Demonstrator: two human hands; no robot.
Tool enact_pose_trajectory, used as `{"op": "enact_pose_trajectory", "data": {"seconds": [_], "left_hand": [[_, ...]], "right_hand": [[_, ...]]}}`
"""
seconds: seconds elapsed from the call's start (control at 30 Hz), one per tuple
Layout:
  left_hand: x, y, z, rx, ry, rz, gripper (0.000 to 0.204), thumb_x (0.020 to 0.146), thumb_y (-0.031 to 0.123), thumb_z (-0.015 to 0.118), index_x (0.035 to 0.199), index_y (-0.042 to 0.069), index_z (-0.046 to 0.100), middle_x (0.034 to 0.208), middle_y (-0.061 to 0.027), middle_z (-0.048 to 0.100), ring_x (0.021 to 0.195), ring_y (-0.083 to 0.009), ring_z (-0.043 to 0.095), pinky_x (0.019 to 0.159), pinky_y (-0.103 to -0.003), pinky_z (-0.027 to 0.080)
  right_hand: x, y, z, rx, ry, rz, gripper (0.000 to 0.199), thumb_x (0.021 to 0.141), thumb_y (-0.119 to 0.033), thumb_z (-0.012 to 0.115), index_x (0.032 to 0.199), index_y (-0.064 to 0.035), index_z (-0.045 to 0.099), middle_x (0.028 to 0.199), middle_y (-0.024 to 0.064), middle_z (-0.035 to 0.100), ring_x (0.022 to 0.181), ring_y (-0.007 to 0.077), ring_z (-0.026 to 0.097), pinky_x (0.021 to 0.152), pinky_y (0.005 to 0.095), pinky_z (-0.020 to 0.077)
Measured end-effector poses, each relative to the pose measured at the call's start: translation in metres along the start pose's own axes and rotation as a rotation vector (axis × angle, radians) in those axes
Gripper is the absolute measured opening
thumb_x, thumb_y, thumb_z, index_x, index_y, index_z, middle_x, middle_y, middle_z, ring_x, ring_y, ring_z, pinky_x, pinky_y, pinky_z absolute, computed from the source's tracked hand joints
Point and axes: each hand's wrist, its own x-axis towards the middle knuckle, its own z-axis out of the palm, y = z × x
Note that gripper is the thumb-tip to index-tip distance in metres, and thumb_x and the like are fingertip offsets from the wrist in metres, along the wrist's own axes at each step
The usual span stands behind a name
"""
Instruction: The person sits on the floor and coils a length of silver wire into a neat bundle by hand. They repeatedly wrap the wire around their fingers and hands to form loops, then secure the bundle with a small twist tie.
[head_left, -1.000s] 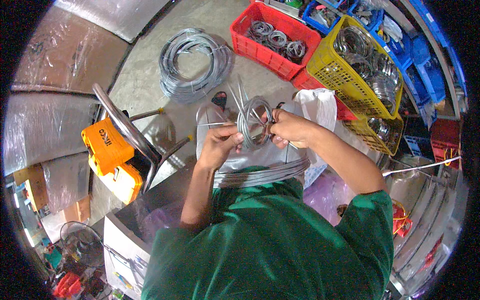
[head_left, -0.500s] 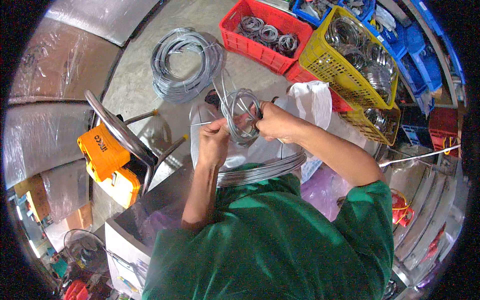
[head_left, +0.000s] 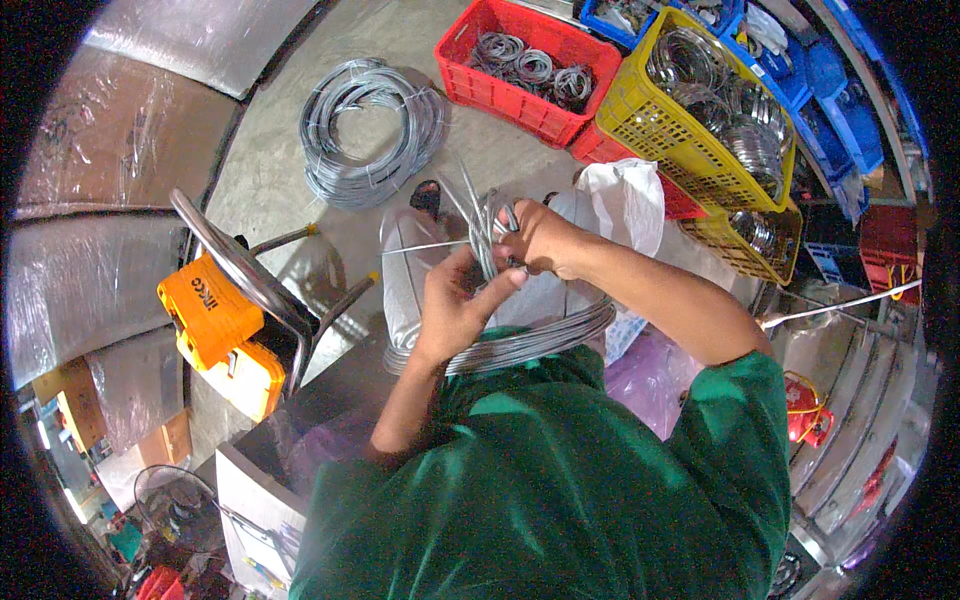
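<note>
Both hands are working a small hoop of thin grey metal wire [head_left: 487,232] at chest height, above a bigger, smooth coil of the same wire [head_left: 520,345] lying across the lap. The left hand [head_left: 452,310] is curling its fingers around the hoop's lower strands, and the right hand [head_left: 540,238] is pinching its upper edge. Beyond, 1 loose wire bundle [head_left: 372,130] is lying on the concrete floor beside a red latticed plastic crate [head_left: 510,100].

We are in a workshop: a concrete floor [head_left: 300,130], a grey wire coil [head_left: 370,130], crates [head_left: 530,60] of wound wire rings, an orange tool case [head_left: 210,310].
</note>
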Motion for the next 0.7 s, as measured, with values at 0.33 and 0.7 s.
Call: {"op": "enact_pose_trajectory", "data": {"seconds": [0.33,0.7], "left_hand": [[0.049,-0.002,-0.035,-0.819,0.419,-0.086,0.031,0.097,0.032,0.056,0.073,0.015,0.047,0.061,0.0052,0.031,0.051,-0.0095,0.029,0.049,-0.027,0.025],[0.051,-0.004,-0.030,-0.846,0.294,-0.147,0.036,0.099,0.033,0.055,0.068,0.018,0.042,0.058,0.0060,0.027,0.050,-0.0091,0.026,0.048,-0.027,0.022]], "right_hand": [[-0.028,-0.025,-0.016,-0.661,0.226,-0.369,0.021,0.096,-0.020,0.056,0.096,0.0011,0.056,0.080,0.0264,0.063,0.084,0.0462,0.062,0.072,0.0545,0.0451],[-0.017,-0.016,-0.021,-0.303,0.162,-0.238,0.027,0.096,-0.025,0.054,0.097,0.0009,0.061,0.072,0.0248,0.061,0.073,0.0387,0.064,0.065,0.0460,0.0473]]}}
